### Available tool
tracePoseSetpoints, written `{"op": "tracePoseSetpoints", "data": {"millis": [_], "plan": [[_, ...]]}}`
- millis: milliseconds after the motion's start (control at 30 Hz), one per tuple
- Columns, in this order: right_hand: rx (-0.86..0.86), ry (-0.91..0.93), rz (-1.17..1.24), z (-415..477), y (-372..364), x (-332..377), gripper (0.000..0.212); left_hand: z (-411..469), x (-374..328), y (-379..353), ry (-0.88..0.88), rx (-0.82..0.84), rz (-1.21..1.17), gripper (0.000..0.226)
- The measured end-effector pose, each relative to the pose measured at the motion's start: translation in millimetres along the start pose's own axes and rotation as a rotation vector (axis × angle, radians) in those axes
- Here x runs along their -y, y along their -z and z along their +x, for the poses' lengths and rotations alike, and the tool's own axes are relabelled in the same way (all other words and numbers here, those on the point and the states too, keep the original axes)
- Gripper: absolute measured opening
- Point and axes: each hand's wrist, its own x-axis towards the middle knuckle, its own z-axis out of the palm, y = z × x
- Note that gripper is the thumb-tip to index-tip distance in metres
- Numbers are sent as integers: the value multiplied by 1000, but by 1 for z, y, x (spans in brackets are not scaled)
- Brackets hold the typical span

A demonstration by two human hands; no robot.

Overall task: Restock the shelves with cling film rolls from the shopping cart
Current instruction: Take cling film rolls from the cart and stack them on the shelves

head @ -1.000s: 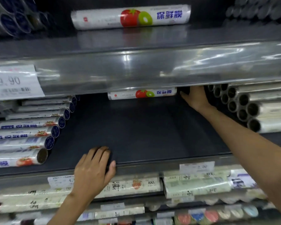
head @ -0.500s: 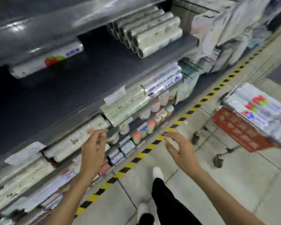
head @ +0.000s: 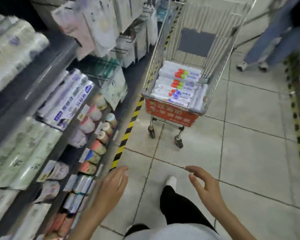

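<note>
Tiled aisle, shopping cart now nearer

Open floor runs from the left hand and right hand up to the cart at 12 o'clock. Its top is open above the rolls (wire walls close the sides). Shelves crowd 7 to 11 o'clock. A blurred blue trolley stands at 1 o'clock, beyond the cart.
</note>
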Motion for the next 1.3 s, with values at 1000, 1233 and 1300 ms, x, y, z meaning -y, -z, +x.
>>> {"op": "tracePoseSetpoints", "data": {"millis": [1000, 1233, 1300], "plan": [[-32, -83, -350, 654, 74, -81, 35, 664, -96, -130, -443, 297, 401, 27], [139, -70, -681, 774, 45, -145, 48, 773, -73, -195, -368, 346, 620, 63], [183, -75, -828, 785, 38, -158, 50, 781, -70, -204, -359, 317, 691, 67]]}}
